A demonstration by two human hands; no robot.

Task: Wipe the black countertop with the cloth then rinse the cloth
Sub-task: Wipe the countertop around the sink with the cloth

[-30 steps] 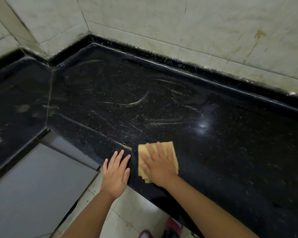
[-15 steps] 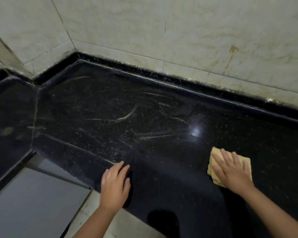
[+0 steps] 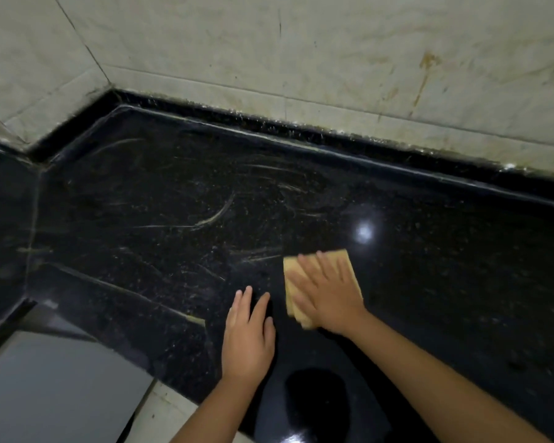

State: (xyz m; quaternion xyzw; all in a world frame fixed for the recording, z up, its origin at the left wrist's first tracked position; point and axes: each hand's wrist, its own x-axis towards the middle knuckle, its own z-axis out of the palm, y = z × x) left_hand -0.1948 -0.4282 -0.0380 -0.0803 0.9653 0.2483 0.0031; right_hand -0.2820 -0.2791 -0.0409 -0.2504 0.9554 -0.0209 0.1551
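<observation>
The right hand is pressing flat, fingers straight, on the cloth mid-frame, wiping the bench; the left hand is resting open. Streaks upper left probably need wiping next.

The scene is dim and slightly soft; a small white glare spot shines on the glossy black speckled stone countertop, mirroring a light overhead; a dark rounded reflection lies near the front edge; the pale marbled wall tiles bow with wide-angle distortion; the fingers on the folded yellow cloth smear with motion blur.
</observation>
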